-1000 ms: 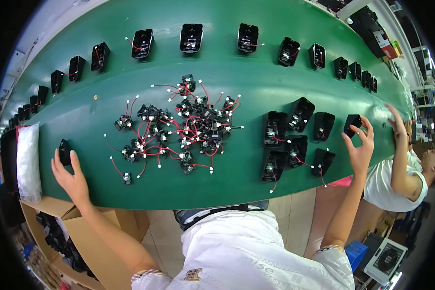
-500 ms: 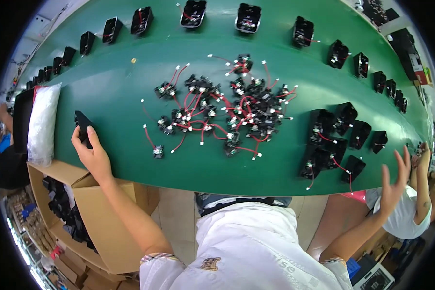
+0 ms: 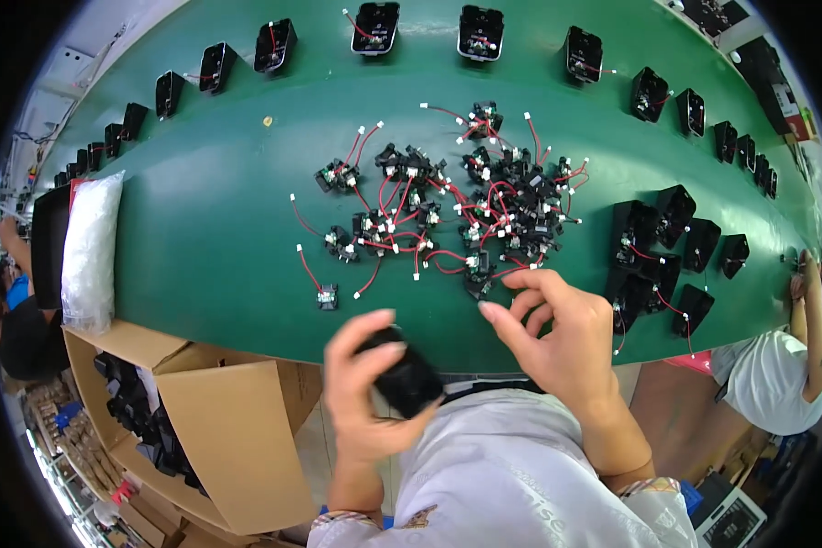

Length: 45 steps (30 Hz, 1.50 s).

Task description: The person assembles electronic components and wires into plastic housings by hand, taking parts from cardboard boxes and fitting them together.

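Note:
In my left hand (image 3: 361,393), above the table's near edge, is a black plastic housing (image 3: 409,376), tilted, with the fingers closed round it. My right hand (image 3: 562,342) hovers over the near edge to its right. Its thumb and forefinger are apart and nothing shows between them. Just beyond those fingertips lies a small black module (image 3: 478,272) with a green board. It belongs to a loose pile of small black modules (image 3: 525,196) with red wires and white plugs. One module (image 3: 327,296) lies apart on the left.
Black housings (image 3: 632,233) stand grouped to the right, and more housings (image 3: 376,29) line the far side of the green table (image 3: 210,201). At left are a white plastic bag (image 3: 91,251) and an open cardboard box (image 3: 233,438) holding black parts. A co-worker (image 3: 772,379) is at far right.
My left hand has brought the black housing from the table's left side to in front of my body. My right hand has swung in from the far right to the pile's near edge.

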Tool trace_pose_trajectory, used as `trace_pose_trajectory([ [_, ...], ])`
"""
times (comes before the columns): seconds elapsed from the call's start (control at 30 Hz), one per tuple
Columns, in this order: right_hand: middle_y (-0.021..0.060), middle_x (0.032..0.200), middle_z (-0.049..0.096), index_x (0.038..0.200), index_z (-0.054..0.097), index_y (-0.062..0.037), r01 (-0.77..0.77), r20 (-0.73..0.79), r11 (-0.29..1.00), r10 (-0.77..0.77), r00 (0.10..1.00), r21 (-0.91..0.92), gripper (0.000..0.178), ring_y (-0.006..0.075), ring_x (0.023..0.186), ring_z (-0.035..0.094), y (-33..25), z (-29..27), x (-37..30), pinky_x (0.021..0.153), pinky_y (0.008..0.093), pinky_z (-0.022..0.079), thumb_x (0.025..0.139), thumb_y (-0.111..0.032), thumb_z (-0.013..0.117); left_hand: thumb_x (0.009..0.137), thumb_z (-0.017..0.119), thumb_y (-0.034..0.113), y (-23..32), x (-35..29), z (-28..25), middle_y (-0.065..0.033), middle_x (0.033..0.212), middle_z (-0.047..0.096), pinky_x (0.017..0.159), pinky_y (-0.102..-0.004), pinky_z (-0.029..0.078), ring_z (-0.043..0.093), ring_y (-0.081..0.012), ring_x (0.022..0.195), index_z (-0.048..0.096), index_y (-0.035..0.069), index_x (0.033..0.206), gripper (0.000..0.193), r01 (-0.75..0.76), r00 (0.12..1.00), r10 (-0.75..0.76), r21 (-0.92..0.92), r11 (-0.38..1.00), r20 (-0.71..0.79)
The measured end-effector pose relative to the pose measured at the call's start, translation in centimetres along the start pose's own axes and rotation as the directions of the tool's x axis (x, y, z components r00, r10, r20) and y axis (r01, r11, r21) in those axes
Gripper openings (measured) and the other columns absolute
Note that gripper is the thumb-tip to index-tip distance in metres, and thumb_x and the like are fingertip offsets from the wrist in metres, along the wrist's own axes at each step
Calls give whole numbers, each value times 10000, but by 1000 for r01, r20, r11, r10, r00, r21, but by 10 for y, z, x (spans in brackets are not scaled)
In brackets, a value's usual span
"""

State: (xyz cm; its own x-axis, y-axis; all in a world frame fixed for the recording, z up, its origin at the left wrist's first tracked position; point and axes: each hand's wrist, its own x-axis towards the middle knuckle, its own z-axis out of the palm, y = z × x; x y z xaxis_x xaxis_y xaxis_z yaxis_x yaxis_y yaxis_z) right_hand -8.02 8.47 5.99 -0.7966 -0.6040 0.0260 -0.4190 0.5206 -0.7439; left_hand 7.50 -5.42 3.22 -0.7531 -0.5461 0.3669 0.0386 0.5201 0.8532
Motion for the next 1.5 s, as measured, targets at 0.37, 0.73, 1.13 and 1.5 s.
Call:
trace_pose_trajectory([
  [0.37, 3, 592, 550, 971, 657, -24, 69, -30, 997, -69, 997, 18, 269, 68, 447, 446, 3, 20, 8, 430, 221, 367, 741, -20, 797, 541, 762, 0, -1, 17, 18, -172, 1377, 476, 904, -440, 491, 550, -364, 1102, 618, 99, 1248, 728, -73, 902, 62, 8, 997, 428],
  [0.73, 11, 637, 539, 883, 645, -47, 117, -3, 993, -117, 993, -1, 182, 86, 491, 489, 8, 16, 15, 444, 232, 392, 753, 16, 756, 527, 749, 65, 3, 32, 25, -178, 1354, 479, 880, -446, 490, 532, -356, 1032, 605, 81, 1257, 744, -70, 887, 46, 35, 997, 460],
  [1.13, 95, 957, 674, 879, 681, -13, 227, 3, 955, -232, 973, 190, 182, 149, 748, 676, 32, -3, -6, 555, 246, 502, 728, 70, 738, 519, 844, 44, -6, 26, 30, -172, 1264, 563, 870, -394, 501, 582, -305, 1043, 563, 51, 1181, 720, -64, 939, 49, 32, 997, 340],
  [1.5, 108, 878, 664, 914, 724, 21, 66, 90, 832, -138, 986, 550, 201, 142, 723, 629, 23, -25, -6, 634, 240, 501, 726, 90, 742, 577, 940, 148, -1, 29, 47, -205, 1237, 591, 801, -352, 537, 616, -289, 1046, 481, 54, 1318, 877, -54, 982, 69, -93, 994, 175],
])
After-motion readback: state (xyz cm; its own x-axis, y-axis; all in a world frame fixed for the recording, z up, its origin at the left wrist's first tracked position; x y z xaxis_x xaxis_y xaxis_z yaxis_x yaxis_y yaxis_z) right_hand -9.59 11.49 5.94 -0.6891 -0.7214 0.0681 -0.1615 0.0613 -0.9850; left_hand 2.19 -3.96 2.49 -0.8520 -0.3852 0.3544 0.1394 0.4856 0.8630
